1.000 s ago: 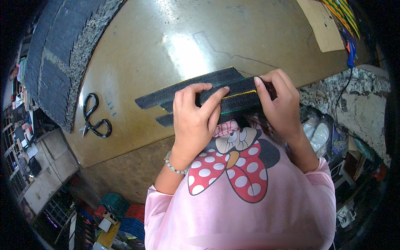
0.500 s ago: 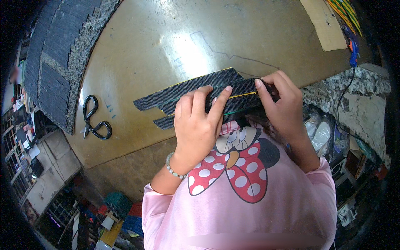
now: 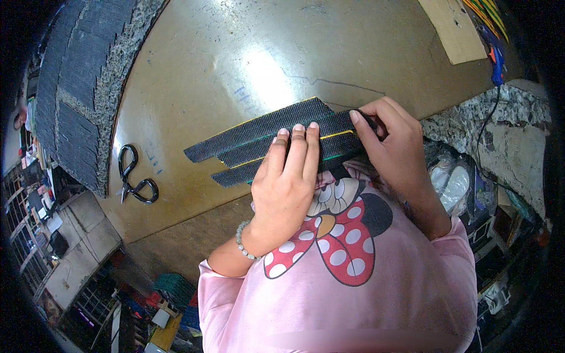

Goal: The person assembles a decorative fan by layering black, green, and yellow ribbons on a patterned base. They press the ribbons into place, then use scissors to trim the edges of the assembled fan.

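Three long dark textured strips with yellow and green edges lie fanned out on the brown table near its front edge. My left hand lies flat across the strips, with its fingertips pressing down on the middle one. My right hand grips the strips' right ends, its index finger bent over the top. A bead bracelet sits on my left wrist. The right ends of the strips are hidden under my hands.
Black-handled scissors lie on the table to the left. A stack of dark textured sheets fills the far left corner. A cardboard piece and a blue tool with a cord lie at the far right. Cluttered shelves stand below.
My left hand has straightened, its fingers now lying together and flat over the strips. The strips have fanned slightly further apart on the left side.
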The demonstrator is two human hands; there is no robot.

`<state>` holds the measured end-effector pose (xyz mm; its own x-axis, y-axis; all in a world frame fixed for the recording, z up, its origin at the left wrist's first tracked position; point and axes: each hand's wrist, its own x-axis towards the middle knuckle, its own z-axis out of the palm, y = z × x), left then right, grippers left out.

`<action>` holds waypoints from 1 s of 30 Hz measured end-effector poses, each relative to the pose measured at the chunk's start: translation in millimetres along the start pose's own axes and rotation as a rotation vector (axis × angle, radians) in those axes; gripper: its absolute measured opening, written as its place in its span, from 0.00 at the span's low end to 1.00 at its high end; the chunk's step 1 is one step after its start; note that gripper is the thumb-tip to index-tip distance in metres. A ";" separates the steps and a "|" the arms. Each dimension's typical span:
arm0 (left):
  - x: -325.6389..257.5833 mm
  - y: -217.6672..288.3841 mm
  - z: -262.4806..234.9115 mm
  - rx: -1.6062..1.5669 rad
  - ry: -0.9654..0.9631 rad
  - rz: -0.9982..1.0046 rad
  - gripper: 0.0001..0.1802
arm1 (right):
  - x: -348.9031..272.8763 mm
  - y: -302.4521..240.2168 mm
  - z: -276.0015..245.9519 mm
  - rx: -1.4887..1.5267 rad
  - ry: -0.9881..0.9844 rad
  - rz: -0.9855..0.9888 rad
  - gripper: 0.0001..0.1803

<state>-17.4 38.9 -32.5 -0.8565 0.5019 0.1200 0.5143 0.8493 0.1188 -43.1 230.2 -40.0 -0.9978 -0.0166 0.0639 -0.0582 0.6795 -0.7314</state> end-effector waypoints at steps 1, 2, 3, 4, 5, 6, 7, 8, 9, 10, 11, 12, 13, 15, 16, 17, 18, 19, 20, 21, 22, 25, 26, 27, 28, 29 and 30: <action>0.2 0.2 -0.1 -0.003 -0.007 -0.012 0.28 | 0.7 1.0 0.7 -0.007 0.006 -0.013 0.07; 0.3 0.5 -0.5 -0.003 -0.018 -0.021 0.28 | 1.3 1.9 1.4 -0.006 0.006 -0.016 0.07; 0.4 0.7 -0.9 -0.003 -0.028 -0.030 0.28 | 1.5 2.6 2.0 0.001 0.006 -0.013 0.07; 0.4 0.8 -1.4 0.007 -0.027 -0.025 0.28 | 1.5 3.2 2.4 -0.001 0.013 -0.025 0.07; 0.5 0.9 -1.8 0.018 -0.026 -0.020 0.29 | 1.5 3.5 2.7 0.004 0.021 -0.032 0.07; 0.6 0.9 -2.2 0.029 -0.024 -0.015 0.29 | 1.2 3.5 3.0 0.001 0.028 -0.032 0.07; 0.8 1.1 -2.3 0.029 -0.023 -0.018 0.29 | 0.9 3.6 2.9 0.010 0.025 -0.032 0.07; 1.1 1.2 -2.2 0.030 -0.022 -0.020 0.29 | 0.6 3.4 2.9 0.013 0.021 -0.025 0.06; 1.3 1.4 -2.2 0.032 -0.021 -0.022 0.29 | 0.4 3.2 2.9 0.010 0.025 -0.014 0.06; 1.5 1.5 -2.1 0.035 -0.020 -0.021 0.29 | 0.4 3.2 2.7 0.013 0.011 -0.012 0.07; 1.8 1.6 -1.9 0.040 -0.017 -0.019 0.29 | 0.4 3.2 2.5 0.012 0.005 -0.006 0.07; 1.8 1.6 -1.9 0.046 -0.014 -0.018 0.29 | 0.5 3.3 1.9 0.009 -0.001 0.000 0.08; 1.8 1.7 -1.9 0.043 -0.012 -0.018 0.29 | 0.5 3.4 1.5 0.005 -0.009 0.002 0.06; 1.6 1.3 -1.8 0.039 -0.015 -0.015 0.29 | -0.4 3.1 0.7 -0.006 -0.026 0.006 0.05; 1.6 1.1 -1.3 0.042 -0.005 -0.010 0.28 | -1.7 2.5 1.3 -0.141 0.041 -0.112 0.08; 1.7 0.4 -0.7 0.046 -0.001 -0.001 0.28 | -4.1 1.8 1.3 -0.276 0.107 -0.230 0.11; 1.9 0.2 0.5 0.046 0.009 0.002 0.28 | -6.7 1.4 2.0 -0.403 0.152 -0.305 0.15; 2.2 0.3 1.9 0.051 0.020 0.002 0.28 | -9.5 0.5 5.7 -0.362 0.086 -0.406 0.18; 2.6 -0.4 3.0 0.051 0.036 -0.001 0.28 | -12.6 0.3 9.5 -0.314 0.000 -0.460 0.21; 2.8 -0.6 3.8 0.052 0.064 0.002 0.28 | -15.3 0.7 13.4 -0.278 -0.082 -0.525 0.23; 2.4 -2.6 3.2 0.006 0.036 -0.007 0.27 | -17.9 2.4 16.9 -0.315 -0.070 -0.539 0.23; -2.0 -17.3 -6.5 -0.162 -0.010 -0.076 0.27 | -23.3 9.3 21.9 -0.440 -0.054 -0.618 0.24; -4.6 -24.3 -12.2 -0.163 0.011 -0.120 0.24 | -23.8 9.9 23.3 -0.474 -0.053 -0.636 0.24; -5.5 -33.1 -17.1 -0.211 0.033 -0.148 0.22 | -23.0 9.6 24.3 -0.509 -0.064 -0.632 0.24; -6.3 -41.2 -21.2 -0.263 0.049 -0.183 0.20 | -21.4 7.6 24.7 -0.515 -0.033 -0.659 0.23; -5.8 -47.0 -22.2 -0.347 -0.015 -0.306 0.16 | -19.6 3.7 26.5 -0.518 -0.023 -0.661 0.21; -4.1 -53.9 -22.4 -0.360 0.012 -0.273 0.16 | -16.7 -1.3 26.9 -0.516 -0.018 -0.632 0.20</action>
<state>-40.7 -12.5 -17.3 -0.9635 0.2634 0.0475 0.2529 0.8382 0.4831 -27.2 209.9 -58.4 -0.7818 -0.5191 0.3455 -0.5932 0.7898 -0.1558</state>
